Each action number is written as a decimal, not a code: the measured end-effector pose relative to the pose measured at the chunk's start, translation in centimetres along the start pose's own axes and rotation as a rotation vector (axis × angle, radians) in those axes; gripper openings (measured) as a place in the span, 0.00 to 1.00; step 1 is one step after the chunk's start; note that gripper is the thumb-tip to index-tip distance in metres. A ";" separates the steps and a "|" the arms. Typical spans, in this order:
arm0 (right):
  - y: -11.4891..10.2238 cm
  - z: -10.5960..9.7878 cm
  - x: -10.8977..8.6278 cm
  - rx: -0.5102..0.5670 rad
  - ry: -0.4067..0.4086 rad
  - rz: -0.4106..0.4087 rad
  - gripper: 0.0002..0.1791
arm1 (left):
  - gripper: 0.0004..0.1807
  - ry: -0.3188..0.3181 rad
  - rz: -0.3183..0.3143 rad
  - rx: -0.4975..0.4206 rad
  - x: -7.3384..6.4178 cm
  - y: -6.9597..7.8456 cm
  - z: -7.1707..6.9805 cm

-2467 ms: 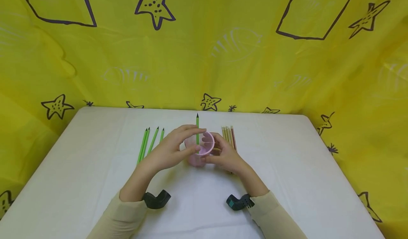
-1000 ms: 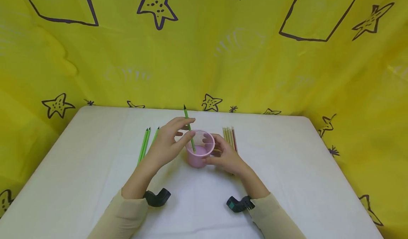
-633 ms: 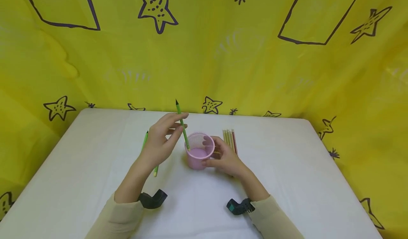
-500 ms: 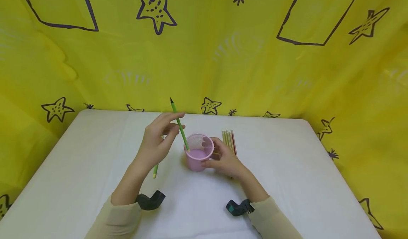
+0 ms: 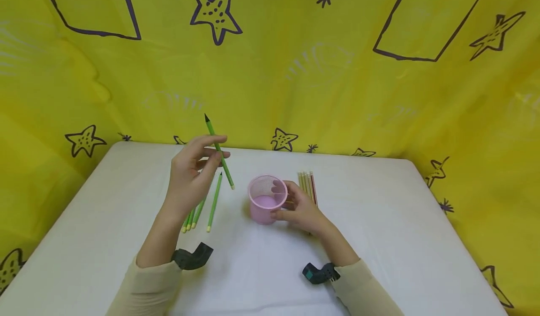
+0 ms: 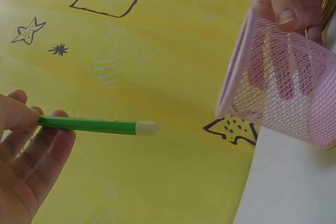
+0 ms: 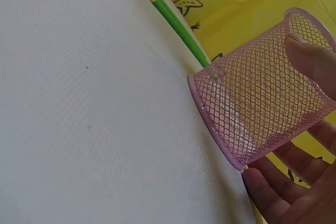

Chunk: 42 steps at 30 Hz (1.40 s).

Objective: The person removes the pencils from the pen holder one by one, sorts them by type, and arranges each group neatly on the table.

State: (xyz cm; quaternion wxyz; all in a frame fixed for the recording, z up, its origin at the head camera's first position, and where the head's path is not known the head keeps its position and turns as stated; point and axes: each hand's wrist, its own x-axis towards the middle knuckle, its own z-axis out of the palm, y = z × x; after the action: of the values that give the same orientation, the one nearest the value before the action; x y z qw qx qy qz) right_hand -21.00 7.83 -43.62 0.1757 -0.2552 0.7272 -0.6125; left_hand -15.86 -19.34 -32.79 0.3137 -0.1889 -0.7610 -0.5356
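Note:
My left hand [image 5: 190, 173] pinches a green pencil [image 5: 218, 149] between thumb and fingers, dark tip up and pale eraser end down. The pencil is in the air, left of a pink mesh pencil cup [image 5: 263, 215]. My right hand [image 5: 301, 208] holds that cup by its right side, thumb in front and fingers behind. The cup stands upright on the table and nothing shows inside it. In the left wrist view the eraser end [image 6: 147, 128] points toward the cup's rim [image 6: 239, 66], apart from it.
Several green pencils [image 5: 214, 203] lie on the white table [image 5: 253, 269] at left, partly behind the left hand. Several gold pencils and a red one [image 5: 313, 187] lie right of the cup, partly behind the right hand. A yellow patterned cloth [image 5: 253, 86] hangs behind the table.
My left hand has drawn the green pencil up out of the cup and moved it left. The right hand has kept its hold on the cup, which has stayed in place.

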 end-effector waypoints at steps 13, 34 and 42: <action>0.0 -0.1 -0.1 -0.005 -0.002 0.005 0.43 | 0.15 0.062 -0.121 0.032 0.3 0.2 -1.7; 0.0 -0.2 -0.1 -0.019 0.002 0.014 0.43 | 0.21 -0.033 -0.364 0.189 -0.2 -3.5 -3.5; 0.1 -0.3 -0.1 -0.024 0.008 0.007 0.43 | 0.21 -0.113 -0.402 0.268 -0.5 -5.0 -3.9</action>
State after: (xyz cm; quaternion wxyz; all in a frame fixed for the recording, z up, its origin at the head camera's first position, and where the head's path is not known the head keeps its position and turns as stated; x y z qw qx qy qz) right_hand -21.07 8.16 -43.65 0.1719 -0.2522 0.7362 -0.6040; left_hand -17.49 -24.70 -35.72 0.1801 -0.0201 -0.8638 -0.4702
